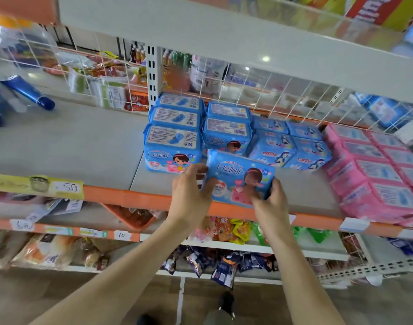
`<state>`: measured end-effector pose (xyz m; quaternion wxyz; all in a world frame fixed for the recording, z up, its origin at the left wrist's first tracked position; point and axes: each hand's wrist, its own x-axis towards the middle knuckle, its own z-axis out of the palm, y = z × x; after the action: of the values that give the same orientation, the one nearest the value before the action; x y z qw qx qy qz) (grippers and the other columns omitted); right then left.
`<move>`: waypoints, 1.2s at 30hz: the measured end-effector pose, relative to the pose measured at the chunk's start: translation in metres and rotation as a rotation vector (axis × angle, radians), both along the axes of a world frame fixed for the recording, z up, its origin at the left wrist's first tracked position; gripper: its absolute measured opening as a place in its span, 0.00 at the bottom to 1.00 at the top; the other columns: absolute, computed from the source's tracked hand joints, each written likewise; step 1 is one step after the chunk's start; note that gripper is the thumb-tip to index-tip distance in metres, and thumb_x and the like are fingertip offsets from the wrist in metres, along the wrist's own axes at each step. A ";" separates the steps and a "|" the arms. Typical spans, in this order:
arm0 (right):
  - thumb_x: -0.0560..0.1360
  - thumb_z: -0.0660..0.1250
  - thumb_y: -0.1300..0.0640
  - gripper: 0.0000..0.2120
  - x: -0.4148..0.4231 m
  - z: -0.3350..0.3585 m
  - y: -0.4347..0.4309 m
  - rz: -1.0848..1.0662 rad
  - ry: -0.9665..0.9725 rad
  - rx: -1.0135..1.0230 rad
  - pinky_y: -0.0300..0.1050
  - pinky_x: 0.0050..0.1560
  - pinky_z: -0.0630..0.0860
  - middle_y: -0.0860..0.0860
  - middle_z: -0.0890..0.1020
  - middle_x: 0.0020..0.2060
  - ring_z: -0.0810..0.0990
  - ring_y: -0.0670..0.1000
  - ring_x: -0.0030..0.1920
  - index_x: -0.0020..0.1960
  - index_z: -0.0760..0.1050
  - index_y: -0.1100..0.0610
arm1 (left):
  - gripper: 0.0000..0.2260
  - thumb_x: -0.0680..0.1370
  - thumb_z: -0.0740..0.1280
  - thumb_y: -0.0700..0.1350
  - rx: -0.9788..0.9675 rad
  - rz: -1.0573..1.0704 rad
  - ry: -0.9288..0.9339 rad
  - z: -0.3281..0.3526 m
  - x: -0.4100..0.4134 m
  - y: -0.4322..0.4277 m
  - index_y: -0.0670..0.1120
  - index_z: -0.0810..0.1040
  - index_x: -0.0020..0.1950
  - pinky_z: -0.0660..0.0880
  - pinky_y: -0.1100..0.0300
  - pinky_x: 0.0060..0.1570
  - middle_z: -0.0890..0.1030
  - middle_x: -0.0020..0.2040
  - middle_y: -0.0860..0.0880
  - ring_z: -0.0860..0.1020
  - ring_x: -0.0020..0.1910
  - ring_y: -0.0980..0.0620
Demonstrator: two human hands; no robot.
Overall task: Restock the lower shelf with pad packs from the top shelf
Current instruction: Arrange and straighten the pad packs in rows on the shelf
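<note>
Both hands, left hand [189, 191] and right hand [270, 202], are gripping a soft, glossy blue pad pack [238, 179] by its ends, fingers curled, over the flat grey shelf [83, 146] front edge, near stacked blue packs [175, 137].

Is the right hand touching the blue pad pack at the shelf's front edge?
Touching. The head view shows the right hand gripping the blue pad pack by its right end.

I see grey metal shelving [71, 141] with orange front edges [130, 195], backed by a white wire grid [282, 90] beside a slotted white upright [152, 73]. Below me lies a grey-brown floor [24, 289] with a pale line [180, 296], and two round lights [265, 58] glow beyond the grid.
</note>
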<state>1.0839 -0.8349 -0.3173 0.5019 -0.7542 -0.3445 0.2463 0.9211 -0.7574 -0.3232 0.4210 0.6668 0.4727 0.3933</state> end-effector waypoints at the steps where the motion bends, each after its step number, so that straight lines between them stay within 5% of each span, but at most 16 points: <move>1: 0.76 0.72 0.57 0.15 0.004 -0.003 0.004 0.012 -0.004 -0.010 0.38 0.44 0.74 0.43 0.82 0.50 0.81 0.42 0.50 0.60 0.73 0.52 | 0.10 0.79 0.70 0.46 0.011 0.015 0.019 -0.002 0.003 0.005 0.49 0.78 0.60 0.79 0.46 0.57 0.80 0.55 0.53 0.78 0.57 0.51; 8: 0.77 0.72 0.55 0.15 0.024 -0.022 0.023 0.024 -0.051 0.068 0.27 0.38 0.73 0.44 0.83 0.49 0.81 0.38 0.47 0.61 0.74 0.53 | 0.14 0.78 0.71 0.42 0.028 0.143 0.059 -0.013 0.030 0.008 0.43 0.80 0.64 0.79 0.48 0.58 0.77 0.54 0.50 0.79 0.55 0.50; 14: 0.74 0.73 0.49 0.20 0.032 -0.027 0.031 0.021 -0.064 0.170 0.30 0.40 0.74 0.47 0.84 0.47 0.81 0.37 0.44 0.61 0.74 0.57 | 0.16 0.78 0.72 0.40 0.099 0.217 0.017 -0.016 0.041 0.008 0.39 0.79 0.65 0.80 0.59 0.55 0.79 0.52 0.50 0.81 0.49 0.53; 19: 0.74 0.75 0.54 0.19 0.033 -0.040 0.033 -0.004 -0.070 0.208 0.25 0.42 0.71 0.36 0.80 0.46 0.79 0.30 0.44 0.59 0.69 0.52 | 0.11 0.75 0.74 0.36 0.203 0.196 0.037 -0.024 0.041 0.015 0.37 0.83 0.58 0.79 0.68 0.50 0.79 0.48 0.50 0.82 0.44 0.52; 26: 0.72 0.77 0.56 0.26 0.028 -0.047 0.047 0.041 -0.151 0.167 0.18 0.46 0.67 0.42 0.78 0.52 0.72 0.21 0.46 0.63 0.69 0.61 | 0.07 0.74 0.76 0.40 0.187 0.259 0.161 -0.025 0.017 0.031 0.40 0.85 0.50 0.75 0.72 0.42 0.82 0.45 0.49 0.78 0.37 0.65; 29: 0.72 0.76 0.58 0.24 0.027 -0.053 0.052 0.007 -0.155 0.165 0.24 0.52 0.71 0.41 0.78 0.51 0.75 0.25 0.48 0.63 0.69 0.59 | 0.10 0.74 0.76 0.47 0.240 0.415 0.166 -0.023 -0.022 0.036 0.44 0.81 0.51 0.75 0.58 0.47 0.80 0.48 0.50 0.78 0.40 0.56; 33: 0.72 0.76 0.59 0.25 0.019 -0.053 0.058 -0.035 -0.177 0.182 0.49 0.58 0.79 0.46 0.80 0.53 0.81 0.44 0.53 0.64 0.68 0.59 | 0.30 0.71 0.77 0.54 0.051 0.505 0.162 -0.030 -0.068 0.062 0.47 0.69 0.67 0.77 0.51 0.53 0.73 0.63 0.48 0.76 0.55 0.49; 36: 0.67 0.79 0.48 0.41 0.014 -0.056 0.058 -0.004 -0.181 0.208 0.52 0.62 0.78 0.50 0.79 0.63 0.79 0.49 0.62 0.72 0.61 0.56 | 0.39 0.70 0.78 0.55 -0.063 0.332 0.128 -0.033 -0.077 0.079 0.51 0.63 0.76 0.76 0.53 0.61 0.72 0.71 0.50 0.74 0.64 0.54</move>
<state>1.0975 -0.7769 -0.3733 0.5447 -0.7180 -0.4102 0.1393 0.8445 -0.6781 -0.3559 0.3402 0.5898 0.6142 0.3990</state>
